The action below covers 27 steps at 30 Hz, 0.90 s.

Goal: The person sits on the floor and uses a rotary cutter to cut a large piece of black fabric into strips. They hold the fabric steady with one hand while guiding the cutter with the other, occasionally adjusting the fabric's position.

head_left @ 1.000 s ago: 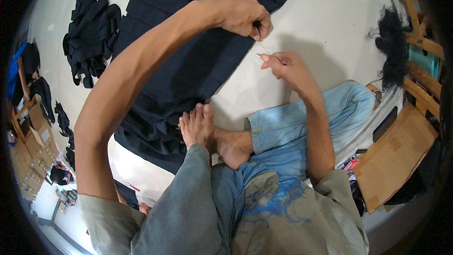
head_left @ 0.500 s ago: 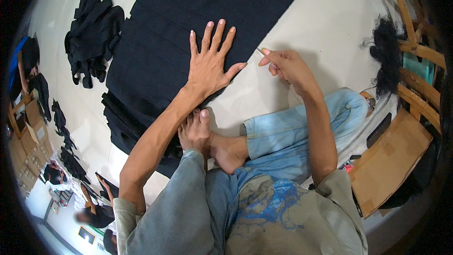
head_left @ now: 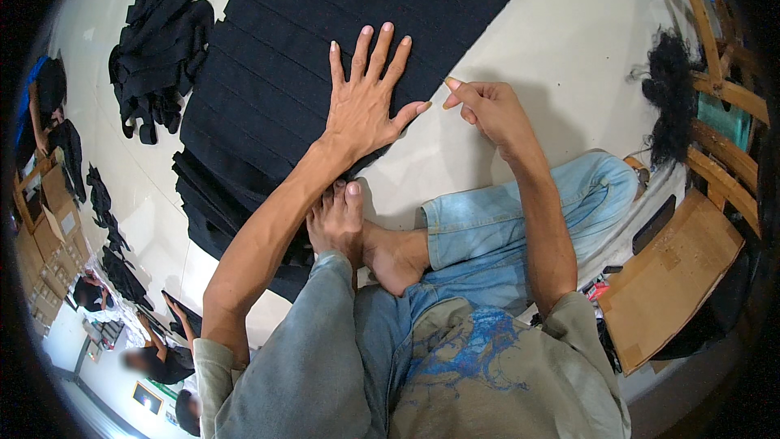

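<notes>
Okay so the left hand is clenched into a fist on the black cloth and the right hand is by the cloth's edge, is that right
Not quite: the left hand isn't clenched. The head view shows it spread open, flat on the black cloth. The right hand is by the cloth's edge, as you said.

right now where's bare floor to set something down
Widest: floor right of the black cloth, bordered by the right hand, jeans leg and black tangle. Smaller: floor between the cloth's left side, the black heap and the dark scraps. Crowded: lower right, by the cardboard, and on the cloth where the left hand lies spread.
</notes>
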{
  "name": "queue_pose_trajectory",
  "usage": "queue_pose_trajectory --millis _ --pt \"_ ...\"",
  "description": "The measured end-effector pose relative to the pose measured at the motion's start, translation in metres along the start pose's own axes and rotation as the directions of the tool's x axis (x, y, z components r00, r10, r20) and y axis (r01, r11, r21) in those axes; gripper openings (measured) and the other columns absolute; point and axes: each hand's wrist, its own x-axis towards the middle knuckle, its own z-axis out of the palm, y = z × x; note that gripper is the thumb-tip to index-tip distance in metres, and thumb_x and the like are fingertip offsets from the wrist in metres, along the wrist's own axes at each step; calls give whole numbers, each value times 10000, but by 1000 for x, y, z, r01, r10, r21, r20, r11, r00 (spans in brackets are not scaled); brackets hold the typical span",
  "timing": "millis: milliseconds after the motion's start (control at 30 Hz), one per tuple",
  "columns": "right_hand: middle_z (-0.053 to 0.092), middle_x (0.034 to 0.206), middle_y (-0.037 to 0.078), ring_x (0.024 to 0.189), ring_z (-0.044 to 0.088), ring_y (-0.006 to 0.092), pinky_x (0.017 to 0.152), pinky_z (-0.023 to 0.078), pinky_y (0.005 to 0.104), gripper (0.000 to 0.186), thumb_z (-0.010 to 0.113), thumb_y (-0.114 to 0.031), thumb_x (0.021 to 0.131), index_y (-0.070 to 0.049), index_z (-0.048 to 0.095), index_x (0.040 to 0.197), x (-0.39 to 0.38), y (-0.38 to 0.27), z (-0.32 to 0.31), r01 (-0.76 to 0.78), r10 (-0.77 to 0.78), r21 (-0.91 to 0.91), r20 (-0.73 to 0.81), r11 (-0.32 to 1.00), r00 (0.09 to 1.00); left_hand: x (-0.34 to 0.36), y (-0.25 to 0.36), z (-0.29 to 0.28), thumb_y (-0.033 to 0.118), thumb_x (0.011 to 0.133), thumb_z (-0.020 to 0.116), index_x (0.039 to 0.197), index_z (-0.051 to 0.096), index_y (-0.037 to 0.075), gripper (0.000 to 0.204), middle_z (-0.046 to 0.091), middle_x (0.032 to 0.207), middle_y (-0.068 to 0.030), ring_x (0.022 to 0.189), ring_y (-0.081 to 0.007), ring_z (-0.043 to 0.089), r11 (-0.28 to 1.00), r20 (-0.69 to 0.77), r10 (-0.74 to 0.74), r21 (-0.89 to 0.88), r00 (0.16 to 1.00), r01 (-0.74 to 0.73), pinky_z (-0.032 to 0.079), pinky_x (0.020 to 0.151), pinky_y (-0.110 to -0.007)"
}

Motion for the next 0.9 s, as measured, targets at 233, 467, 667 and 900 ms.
queue_pose_trajectory --millis 233,467,667,900 --pt "484 606 9 590 463 120 549 337 299 464 647 -446 894 -5 712 767 1 3 0 17 -17 31 -1 999 1000 1 -1 3 713 900 483 1588 229 152 923 63 1672 -112 1541 -326 -1 1000 -3 7 -2 1000 -7 -13 1181 -663" --pt "449 566 -35 502 352 65 480 232 265 438 653 -446 919 -45 707 751 2 7 4 78 -77 42 -31 996 997 0 0 2 723 893 482 1588 228 152 935 70 1672 -113 1540 -327 3 1000 -4 2 9 1000 -2 -17 1183 -662" --pt "528 622 48 603 506 152 571 375 312 490 619 -473 909 -16 714 758 0 2 2 37 -38 -40 -27 999 999 0 -2 4 705 896 497 1587 231 148 927 90 1669 -122 1539 -336 13 1000 -19 10 -10 1000 -10 -13 1181 -664" --pt "378 542 -83 516 313 38 483 206 266 414 670 -435 914 -72 687 716 2 12 4 132 -130 80 -34 988 991 2 1 1 706 887 501 1585 242 155 926 98 1667 -123 1538 -342 19 1000 6 -12 1 1000 12 -12 1180 -666"
